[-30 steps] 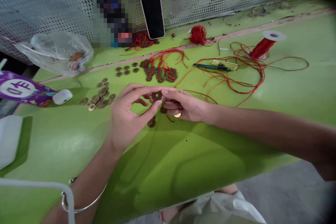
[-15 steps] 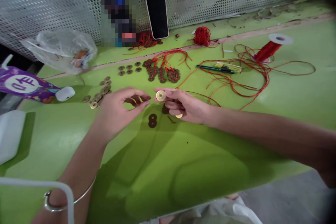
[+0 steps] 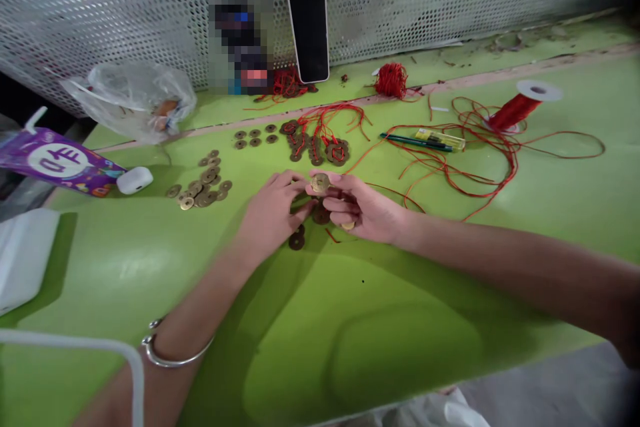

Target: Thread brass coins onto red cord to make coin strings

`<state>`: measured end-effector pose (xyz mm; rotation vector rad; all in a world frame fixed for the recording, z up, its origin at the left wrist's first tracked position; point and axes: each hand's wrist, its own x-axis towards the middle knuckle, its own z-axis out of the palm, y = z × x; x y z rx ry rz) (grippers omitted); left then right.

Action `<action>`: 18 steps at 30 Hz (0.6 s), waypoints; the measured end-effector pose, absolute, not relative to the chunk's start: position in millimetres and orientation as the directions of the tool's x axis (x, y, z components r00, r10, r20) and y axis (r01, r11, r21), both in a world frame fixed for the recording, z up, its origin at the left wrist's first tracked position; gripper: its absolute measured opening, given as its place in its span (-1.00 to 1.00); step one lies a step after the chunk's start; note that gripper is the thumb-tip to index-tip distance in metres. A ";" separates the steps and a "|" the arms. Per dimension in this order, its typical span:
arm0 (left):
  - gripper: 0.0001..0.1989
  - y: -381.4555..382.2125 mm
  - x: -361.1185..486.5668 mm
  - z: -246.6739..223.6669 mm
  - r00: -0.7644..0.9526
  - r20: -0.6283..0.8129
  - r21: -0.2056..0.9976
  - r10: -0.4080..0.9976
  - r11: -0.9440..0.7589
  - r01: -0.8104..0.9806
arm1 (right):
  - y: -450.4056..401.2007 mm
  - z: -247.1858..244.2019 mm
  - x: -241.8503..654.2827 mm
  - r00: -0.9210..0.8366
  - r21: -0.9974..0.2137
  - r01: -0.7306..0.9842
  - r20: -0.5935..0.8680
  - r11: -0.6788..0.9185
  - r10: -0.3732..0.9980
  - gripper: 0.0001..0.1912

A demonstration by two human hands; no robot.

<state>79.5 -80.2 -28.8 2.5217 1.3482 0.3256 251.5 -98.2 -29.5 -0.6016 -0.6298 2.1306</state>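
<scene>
My right hand (image 3: 367, 210) pinches a brass coin (image 3: 321, 183) with a hole in its middle, face turned up. The edge of a second coin (image 3: 349, 225) shows beneath its curled fingers. Close against it from the left comes my left hand (image 3: 273, 213), fingers curved with a gap between thumb and forefinger; its fingertips are at the coin's left edge, and I see nothing held there. On the table under the hands lie darker coins (image 3: 297, 240), partly overlapping, and a short red cord piece (image 3: 333, 235). More loose coins (image 3: 204, 193) are scattered left of my left hand.
Rows of coins (image 3: 255, 142) and coins tied with red cord (image 3: 337, 151) lie beyond my hands. Farther right are pens (image 3: 423, 142), tangled red cord and a spool (image 3: 515, 112). A phone (image 3: 309, 33) leans on the mesh wall; a purple carton (image 3: 65, 160) is left.
My left hand has moved right, from beside the loose coins up to the coin in my right hand. That coin has tilted slightly. The whole view has shifted a little.
</scene>
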 end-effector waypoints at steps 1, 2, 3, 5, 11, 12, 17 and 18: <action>-0.76 -78.8 80.0 -29.2 0.542 0.076 0.353 0.837 -0.531 0.771 | -98.2 -30.2 251.5 -0.560 -0.616 -0.571 -0.192 -0.543 0.806 -0.91; -0.75 -77.6 80.6 -29.1 0.542 0.076 0.380 0.837 -0.527 0.760 | -98.2 -30.9 251.5 -0.562 -0.617 -0.570 -0.189 -0.543 0.805 -0.90; -0.74 -76.8 81.3 -28.4 0.541 0.077 0.413 0.837 -0.521 0.747 | -98.2 -31.6 251.7 -0.562 -0.619 -0.567 -0.192 -0.544 0.805 -0.88; -0.75 -76.3 82.4 -25.8 0.527 0.074 0.500 0.847 -0.489 0.715 | -98.5 -32.8 252.2 -0.555 -0.627 -0.559 -0.204 -0.543 0.806 -0.87; -0.84 -79.0 73.6 -18.6 0.249 -0.009 0.844 0.968 -0.126 0.521 | -99.1 -34.5 253.8 -0.560 -0.619 -0.572 -0.183 -0.537 0.808 -0.84; -0.82 -79.6 71.0 -17.9 0.197 -0.014 0.891 0.980 -0.078 0.448 | -99.0 -34.9 253.9 -0.558 -0.617 -0.573 -0.188 -0.540 0.808 -0.84; -0.77 -86.6 65.9 -8.0 0.064 -0.068 0.985 0.996 0.057 0.163 | -98.3 -37.6 253.9 -0.573 -0.624 -0.559 -0.185 -0.546 0.798 -0.83; -0.78 -88.7 66.6 -5.1 0.049 -0.075 0.988 0.996 0.067 0.141 | -98.4 -37.8 253.8 -0.574 -0.632 -0.550 -0.187 -0.545 0.797 -0.82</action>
